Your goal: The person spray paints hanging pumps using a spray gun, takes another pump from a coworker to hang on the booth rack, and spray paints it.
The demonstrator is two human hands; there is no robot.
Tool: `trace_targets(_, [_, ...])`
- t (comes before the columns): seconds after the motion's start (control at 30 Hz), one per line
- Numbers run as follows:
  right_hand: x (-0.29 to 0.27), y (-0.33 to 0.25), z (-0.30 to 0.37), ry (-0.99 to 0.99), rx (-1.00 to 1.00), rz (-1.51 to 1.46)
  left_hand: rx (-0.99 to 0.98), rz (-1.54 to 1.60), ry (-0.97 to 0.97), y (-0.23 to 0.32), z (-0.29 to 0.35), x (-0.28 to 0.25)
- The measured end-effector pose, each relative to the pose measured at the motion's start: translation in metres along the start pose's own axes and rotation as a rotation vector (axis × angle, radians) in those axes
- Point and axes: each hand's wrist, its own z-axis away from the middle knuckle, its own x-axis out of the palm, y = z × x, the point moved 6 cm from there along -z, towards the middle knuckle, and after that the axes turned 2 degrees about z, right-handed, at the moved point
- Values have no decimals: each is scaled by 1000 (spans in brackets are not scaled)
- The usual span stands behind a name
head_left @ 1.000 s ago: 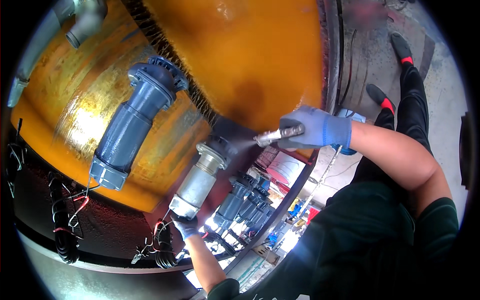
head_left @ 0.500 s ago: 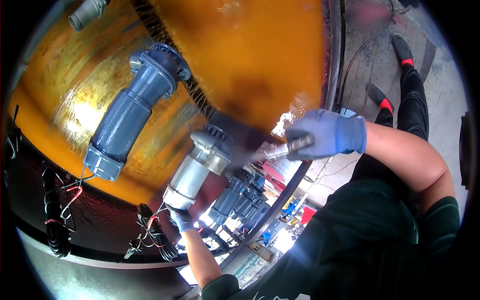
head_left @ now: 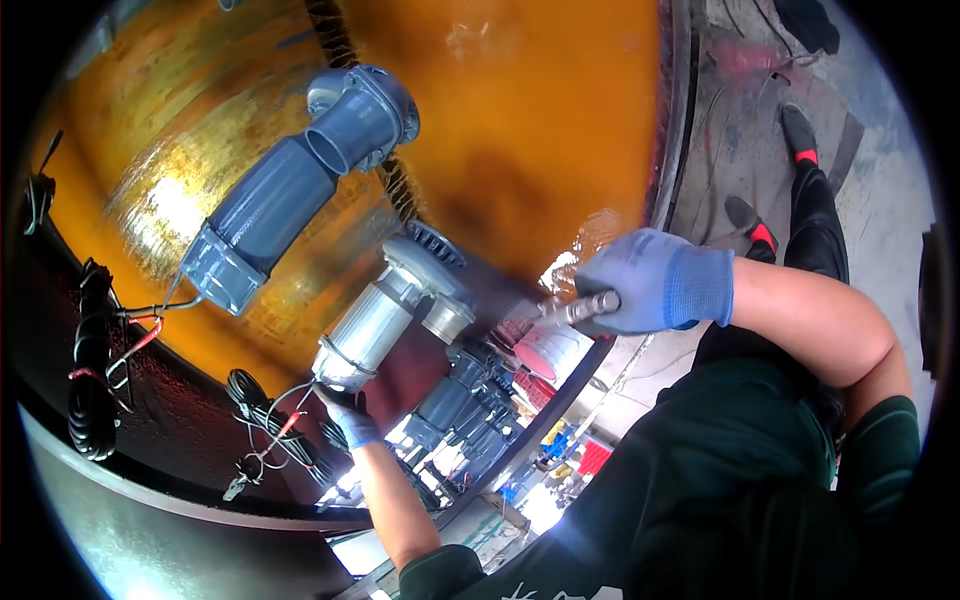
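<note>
A silver, unpainted submersible pump (head_left: 370,330) hangs tilted in the middle, its round outlet turned toward my right hand. My left hand (head_left: 348,415), in a grey-blue glove, is closed at the pump's lower end, beside its cable; some fingers are hidden. My right hand (head_left: 650,283), gloved alike, grips a metal spray gun (head_left: 578,308) whose front points at the pump, a short way off. The front of the spray gun is blurred. Left of the silver pump hangs a glossy blue-grey pump (head_left: 275,205) with its open outlet showing.
A yellow-orange stained wall (head_left: 520,120) curves behind the pumps. Coiled black cables (head_left: 92,370) hang at the left. Several dark pumps (head_left: 465,400) and a red-and-white bucket (head_left: 550,350) are farther back, below the spray gun. Another person's legs (head_left: 815,215) are on the floor at upper right.
The blue-grey pump has turned, so its outlet now shows. The silver pump has turned and shifted slightly left with my left hand. My right hand has moved slightly down with the spray gun.
</note>
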Motion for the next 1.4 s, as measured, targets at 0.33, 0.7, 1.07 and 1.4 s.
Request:
trace_targets(0.33, [15, -53, 5, 434, -55, 8, 294, -13, 86, -21, -86, -25])
trace_targets(0.7, [16, -133, 8, 543, 21, 315, 525, -314, 160, -6, -47, -4])
trace_targets(1.07, [46, -232, 23, 466, 123, 430, 605, 318, 186, -25, -20, -8])
trace_targets(1.4, [57, -293, 22, 331, 148, 627, 1682, 122, 671, 151, 175, -138])
